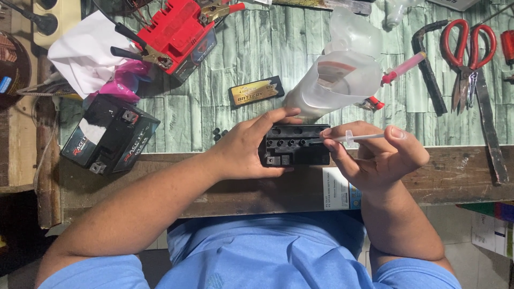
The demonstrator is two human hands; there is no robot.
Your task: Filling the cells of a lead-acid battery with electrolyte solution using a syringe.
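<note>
Left hand [243, 150] clamps the battery [294, 144] mid-frame; right hand [375, 152] pinches the syringe [353, 138]. Best keep that tip square over the hole.

My left hand [243, 150] covers left end of black battery [295, 144]; that side unseen. My right hand [375, 155] hides its right edge and barrel of clear syringe [353, 138]. Syringe tip too fine to tell whether inside hole. Red battery [179, 29] cut by top edge. Red scissors [467, 51] handles partly cropped. Small dark bits [219, 132] on bench too small to identify.
</note>
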